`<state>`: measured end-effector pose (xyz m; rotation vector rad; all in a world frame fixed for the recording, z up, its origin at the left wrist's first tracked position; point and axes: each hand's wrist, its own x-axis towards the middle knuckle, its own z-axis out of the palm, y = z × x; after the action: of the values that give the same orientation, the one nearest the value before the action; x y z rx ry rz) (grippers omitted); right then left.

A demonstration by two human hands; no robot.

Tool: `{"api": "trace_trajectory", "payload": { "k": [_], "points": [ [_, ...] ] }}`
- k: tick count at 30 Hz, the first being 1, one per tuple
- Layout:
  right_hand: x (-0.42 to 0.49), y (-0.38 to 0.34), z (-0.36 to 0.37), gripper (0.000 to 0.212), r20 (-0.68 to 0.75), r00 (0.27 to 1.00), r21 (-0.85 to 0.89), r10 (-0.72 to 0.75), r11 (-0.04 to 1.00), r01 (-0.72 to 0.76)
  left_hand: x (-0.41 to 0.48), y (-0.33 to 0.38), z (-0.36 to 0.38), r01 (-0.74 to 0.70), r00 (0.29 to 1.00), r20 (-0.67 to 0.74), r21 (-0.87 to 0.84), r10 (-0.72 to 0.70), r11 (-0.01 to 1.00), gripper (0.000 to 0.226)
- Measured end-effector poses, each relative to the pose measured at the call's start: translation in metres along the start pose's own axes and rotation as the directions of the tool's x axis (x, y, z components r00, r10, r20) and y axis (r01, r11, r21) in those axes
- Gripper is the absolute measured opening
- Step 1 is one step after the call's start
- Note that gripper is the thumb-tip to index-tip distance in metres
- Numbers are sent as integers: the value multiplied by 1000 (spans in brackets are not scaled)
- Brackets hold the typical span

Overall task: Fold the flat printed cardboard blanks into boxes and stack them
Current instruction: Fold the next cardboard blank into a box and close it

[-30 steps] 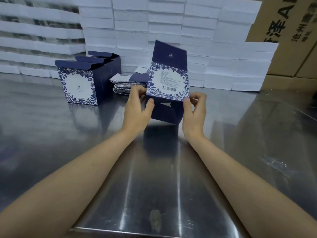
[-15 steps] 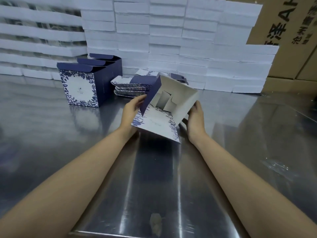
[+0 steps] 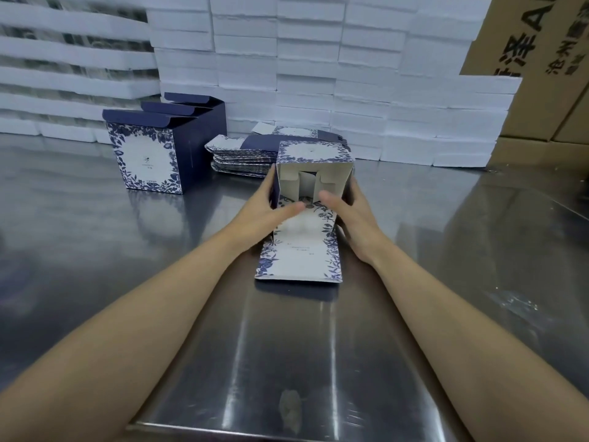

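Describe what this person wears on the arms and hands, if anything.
Nothing worn shows. The left forearm and right forearm are bare to the frame's edge, no sleeve in view. The left hand and right hand have no gloves; no watch, bracelet or ring is visible, though the fingers are slightly blurred.

Your box (image 3: 315,153) lies on its side, open mouth facing you, its blue-flowered white flap (image 3: 299,260) spread flat toward you. Three folded boxes (image 3: 148,157) stand in a row to your left, tops open, and the blanks (image 3: 240,154) sit stacked just behind your box
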<state>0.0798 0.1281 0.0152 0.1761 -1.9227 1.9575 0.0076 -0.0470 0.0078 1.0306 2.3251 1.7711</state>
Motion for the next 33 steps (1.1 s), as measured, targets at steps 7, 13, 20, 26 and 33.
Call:
{"api": "trace_trajectory", "payload": {
  "k": [7,13,20,26,33],
  "points": [
    [2,0,-13,45,-385,923,36,-16,999,32,3,-4,-18,-74,897,-441,-174,-11,982,33],
    [8,-8,-18,35,-483,873,199,68,979,34,5,6,-23,-96,839,-532,-343,-109,934,31],
    [9,-13,-20,58,-185,927,380,326,894,-238,4,18,-15,259,933,-35,-629,-359,733,59],
    [11,-13,-18,59,-177,913,443,367,858,-259,4,16,-8,-2,854,-498,-296,-153,955,33],
    [9,-15,-17,44,-247,918,398,312,896,-197,-2,19,-1,-143,878,-401,305,263,942,63]
  ]
}}
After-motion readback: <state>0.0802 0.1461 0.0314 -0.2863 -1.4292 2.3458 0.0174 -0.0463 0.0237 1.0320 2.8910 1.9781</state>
